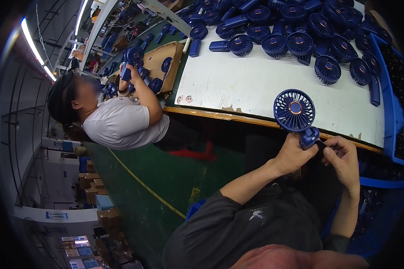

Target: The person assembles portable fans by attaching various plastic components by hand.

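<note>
A dark blue handheld fan point(295, 107) with an orange ring at its hub stands upright over the table's front edge. My left hand point(292, 156) is closed round its handle. Close beside the lower end of that handle is my right hand point(344, 160), its thumb and fingers drawn together in a pinch. Something small and dark shows by those fingertips, too unclear to name. Many more blue handheld fans point(300, 43) lie heaped at the back of the white tabletop point(238, 85).
A blue crate point(393, 121) stands along the table's right side. To the left, a co-worker point(121, 119) in a white shirt holds a blue fan point(133, 56) above an open cardboard box point(169, 67). Stacked cartons point(92, 184) stand across the green floor point(139, 166).
</note>
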Available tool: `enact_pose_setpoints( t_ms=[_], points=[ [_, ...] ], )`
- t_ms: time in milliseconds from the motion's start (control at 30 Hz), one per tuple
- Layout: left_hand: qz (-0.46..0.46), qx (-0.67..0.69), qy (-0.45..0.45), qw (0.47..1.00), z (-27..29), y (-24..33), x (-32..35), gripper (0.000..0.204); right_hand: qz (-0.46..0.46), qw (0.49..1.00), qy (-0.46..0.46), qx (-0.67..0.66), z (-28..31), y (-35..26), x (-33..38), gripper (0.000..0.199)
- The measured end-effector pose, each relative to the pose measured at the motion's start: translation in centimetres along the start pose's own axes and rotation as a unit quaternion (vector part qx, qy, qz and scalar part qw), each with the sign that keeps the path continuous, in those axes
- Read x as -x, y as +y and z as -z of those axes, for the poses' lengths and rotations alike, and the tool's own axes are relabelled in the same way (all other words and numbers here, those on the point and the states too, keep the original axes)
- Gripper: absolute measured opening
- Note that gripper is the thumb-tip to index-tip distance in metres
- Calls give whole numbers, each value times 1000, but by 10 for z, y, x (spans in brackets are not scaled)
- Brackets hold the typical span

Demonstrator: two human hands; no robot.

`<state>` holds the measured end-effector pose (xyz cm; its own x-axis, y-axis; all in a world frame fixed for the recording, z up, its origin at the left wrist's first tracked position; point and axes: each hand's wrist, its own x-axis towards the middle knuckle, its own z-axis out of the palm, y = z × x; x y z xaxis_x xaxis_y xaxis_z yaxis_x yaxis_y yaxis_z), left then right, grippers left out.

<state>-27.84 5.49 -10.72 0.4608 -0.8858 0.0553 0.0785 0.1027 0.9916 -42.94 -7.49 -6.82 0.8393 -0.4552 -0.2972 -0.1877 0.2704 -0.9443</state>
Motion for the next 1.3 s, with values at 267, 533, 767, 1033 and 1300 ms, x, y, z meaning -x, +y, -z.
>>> enact_pose_setpoints(
  t_ms=[267, 533, 767, 1033, 1300],
  points=[
    [204, 165, -209, 942, 1, 9, 6, 41, 368, 858, 44, 355, -21, -33, -5, 34],
    [171, 323, -104, 925, -12, 15, 9, 79, 353, 806, 65, 470, -38, -36, 3, 50],
    [126, 396, -16, 909, -25, -3, 13, 41, 311, 802, 96, 501, -55, -16, 11, 65],
    [-164, -207, -57, 963, -28, 23, 10, 95, 194, 975, 75, 77, -38, 44, 17, 63],
    [113, 159, -123, 973, -23, -2, 18, 57, 235, 942, 179, -159, -30, 32, 5, 53]
  ],
)
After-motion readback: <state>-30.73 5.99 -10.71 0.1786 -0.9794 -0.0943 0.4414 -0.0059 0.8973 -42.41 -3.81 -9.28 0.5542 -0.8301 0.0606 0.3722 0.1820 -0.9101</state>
